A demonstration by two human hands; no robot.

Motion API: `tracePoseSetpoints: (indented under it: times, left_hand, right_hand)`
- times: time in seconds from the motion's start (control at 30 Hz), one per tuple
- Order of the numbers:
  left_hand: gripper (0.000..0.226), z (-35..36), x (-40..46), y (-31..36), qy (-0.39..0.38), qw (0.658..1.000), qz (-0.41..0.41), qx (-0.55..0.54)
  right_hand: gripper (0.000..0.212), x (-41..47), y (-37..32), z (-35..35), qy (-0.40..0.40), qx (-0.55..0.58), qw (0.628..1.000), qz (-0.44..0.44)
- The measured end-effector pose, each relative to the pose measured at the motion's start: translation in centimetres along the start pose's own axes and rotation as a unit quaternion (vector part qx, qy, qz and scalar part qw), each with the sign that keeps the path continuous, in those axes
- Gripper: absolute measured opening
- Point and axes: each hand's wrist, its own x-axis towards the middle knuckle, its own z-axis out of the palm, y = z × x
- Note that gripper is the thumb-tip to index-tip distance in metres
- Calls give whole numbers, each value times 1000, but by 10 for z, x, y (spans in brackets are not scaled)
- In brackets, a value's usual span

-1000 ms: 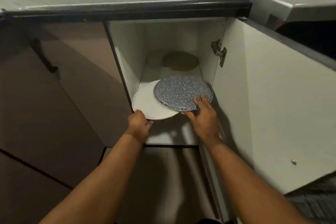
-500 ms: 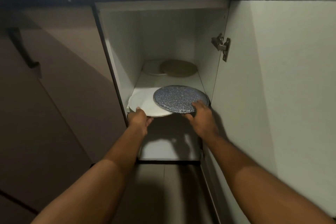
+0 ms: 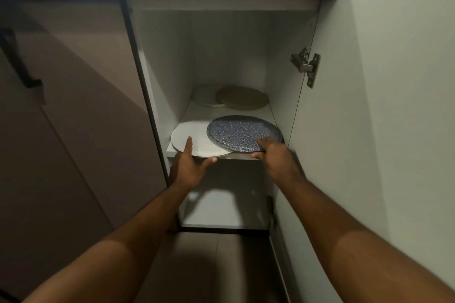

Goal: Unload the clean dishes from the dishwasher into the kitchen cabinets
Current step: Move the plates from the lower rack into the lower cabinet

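Speckled blue plate (image 3: 243, 133) lies on the cabinet shelf (image 3: 267, 112), overlapping a white plate (image 3: 192, 134). Your right hand (image 3: 275, 155) pinches its near rim; your left hand (image 3: 189, 167), fingers spread, touches the white plate.

2 bare forearms, left hand (image 3: 189, 167), right hand (image 3: 275, 155), no sleeves
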Motion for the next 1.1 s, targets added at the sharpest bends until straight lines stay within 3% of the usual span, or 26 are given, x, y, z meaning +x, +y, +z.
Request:
tracePoseSetpoints:
  times: [0.27, 0.33, 0.4, 0.47, 0.57, 0.63, 0.7, 0.83, 1.1]
  left_hand:
    - [98, -8, 9, 22, -11, 977, -37, 210]
    - [89, -9, 10, 26, -8, 938, -7, 348]
    - [72, -12, 11, 26, 37, 861, 92, 498]
    - [58, -13, 13, 24, 46, 818, 186, 542]
    - [48, -10, 26, 19, -4, 841, 230, 491]
    - [46, -11, 36, 17, -36, 872, 199, 445]
    - [47, -12, 45, 17, -67, 882, 172, 434]
    - [52, -12, 56, 22, -112, 868, 150, 459]
    - [53, -14, 54, 38, -113, 859, 123, 485]
  right_hand:
    - [47, 14, 9, -4, 19, -34, 999, -8]
    - [44, 16, 10, 3, 31, -38, 999, -10]
    - [43, 20, 12, 9, 50, -71, 996, -22]
    - [41, 23, 17, 14, 34, -150, 987, -36]
    - [45, 31, 23, 12, 10, -278, 957, -85]
    - [45, 36, 24, 13, 9, -320, 942, -106]
    - [49, 39, 27, 16, -13, -333, 934, -126]
    - [64, 38, 32, 18, -29, -339, 933, -118]
    - [60, 38, 29, 22, -18, -290, 952, -91]
